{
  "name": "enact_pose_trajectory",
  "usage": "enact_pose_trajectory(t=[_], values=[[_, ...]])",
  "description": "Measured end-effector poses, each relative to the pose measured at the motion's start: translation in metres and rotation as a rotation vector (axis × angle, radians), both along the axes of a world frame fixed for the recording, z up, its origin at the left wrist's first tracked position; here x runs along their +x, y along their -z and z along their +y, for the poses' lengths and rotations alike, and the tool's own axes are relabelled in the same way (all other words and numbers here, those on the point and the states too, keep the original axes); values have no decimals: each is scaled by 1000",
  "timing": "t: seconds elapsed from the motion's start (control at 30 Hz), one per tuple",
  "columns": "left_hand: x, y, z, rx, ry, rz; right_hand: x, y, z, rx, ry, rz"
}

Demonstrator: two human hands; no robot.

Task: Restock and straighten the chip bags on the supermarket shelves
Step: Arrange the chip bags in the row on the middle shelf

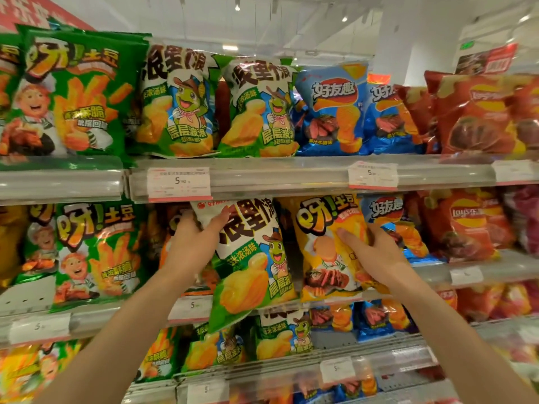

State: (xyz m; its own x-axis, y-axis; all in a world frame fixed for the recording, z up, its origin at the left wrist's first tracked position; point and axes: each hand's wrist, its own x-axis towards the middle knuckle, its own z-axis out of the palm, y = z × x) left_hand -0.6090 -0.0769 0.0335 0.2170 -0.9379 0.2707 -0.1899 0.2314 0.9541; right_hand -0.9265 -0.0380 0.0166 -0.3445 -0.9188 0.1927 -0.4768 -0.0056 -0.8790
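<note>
My left hand (196, 239) grips the upper left corner of a white and green chip bag with a cartoon turtle (250, 263), which hangs tilted in front of the middle shelf (481, 274). Its lower end reaches below that shelf's rail. My right hand (370, 252) holds the right side of a yellow chip bag (323, 246) standing on the same shelf, thumb across the front and fingers behind its edge. Two matching turtle bags (259, 112) stand on the top shelf above.
Green fry bags (78, 94) fill the left of the upper shelves. Blue bags (332, 109) and red Lay's bags (478, 118) line the right side. Price tags (178, 183) hang on the clear shelf rails. More bags sit on the lower shelves (280, 336).
</note>
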Motion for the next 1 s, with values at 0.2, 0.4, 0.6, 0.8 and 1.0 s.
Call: enact_pose_trajectory(t=[0.2, 0.4, 0.6, 0.8, 1.0], values=[[-43, -6, -32, -47, 36, -28, -24, 7, 13, -8, 78, -32], [-66, -1, -53, -48, 0, -294, -33, 14, 18, -1, 105, -24], [-77, 9, -63, -103, -107, -558, -23, 19, 14, -38, 134, -73], [-77, 11, -76, -139, -163, -570, -16, 20, 8, -36, 121, -57], [-75, 12, -75, -112, -156, -830, -17, 25, 6, -85, 96, -46]])
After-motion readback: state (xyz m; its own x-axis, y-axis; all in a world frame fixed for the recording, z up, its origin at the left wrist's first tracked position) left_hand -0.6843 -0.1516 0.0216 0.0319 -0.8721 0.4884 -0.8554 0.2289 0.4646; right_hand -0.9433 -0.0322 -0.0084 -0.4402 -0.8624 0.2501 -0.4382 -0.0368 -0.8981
